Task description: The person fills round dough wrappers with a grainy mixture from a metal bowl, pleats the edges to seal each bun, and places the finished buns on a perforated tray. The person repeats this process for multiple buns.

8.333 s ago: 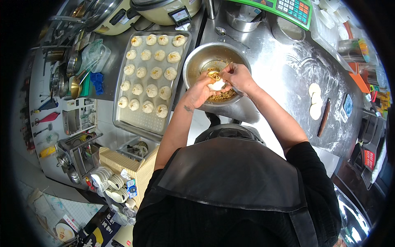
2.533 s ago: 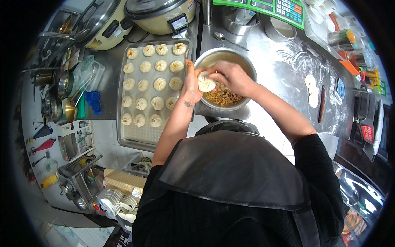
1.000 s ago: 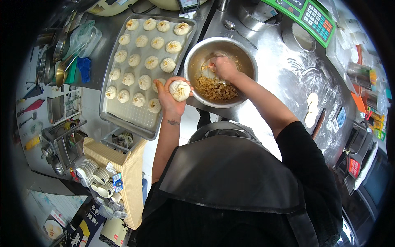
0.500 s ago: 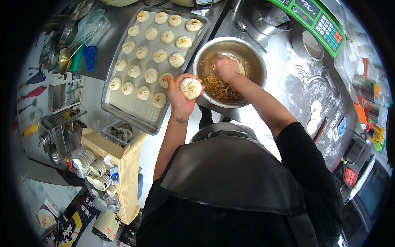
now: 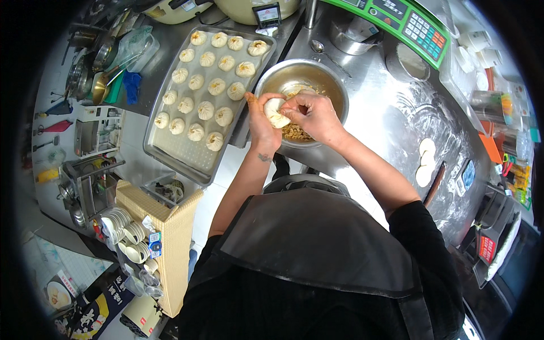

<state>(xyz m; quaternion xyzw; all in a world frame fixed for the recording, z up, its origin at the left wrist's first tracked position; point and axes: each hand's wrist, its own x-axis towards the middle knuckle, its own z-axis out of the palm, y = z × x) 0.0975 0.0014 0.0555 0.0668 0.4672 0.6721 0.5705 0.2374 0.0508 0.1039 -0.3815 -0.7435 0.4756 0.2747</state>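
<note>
A pale stuffed bun (image 5: 275, 115) rests in my left hand (image 5: 262, 126), whose fingers curve round it. My right hand (image 5: 318, 119) pinches the bun's right edge between thumb and fingers. Both hands are at the near left side of a large steel bowl (image 5: 341, 85), which holds brown minced filling (image 5: 294, 132). My right hand and wrist cover part of the bowl's inside. To the left, a metal tray (image 5: 187, 164) carries rows of pleated buns (image 5: 205, 110), some with filling showing on top.
Right of the bowl lie a spoon (image 5: 331, 55), a steel pot (image 5: 354, 39), a round container (image 5: 409, 63) and a green scale (image 5: 416, 28). Flat dough rounds (image 5: 425, 161) and a rolling pin (image 5: 435, 184) lie on the floured steel table (image 5: 385, 113).
My right hand has come out of the filling bowl and moved left to the bun, now pinching it. The bun has tilted in my left hand. The whole view has shifted a little.
</note>
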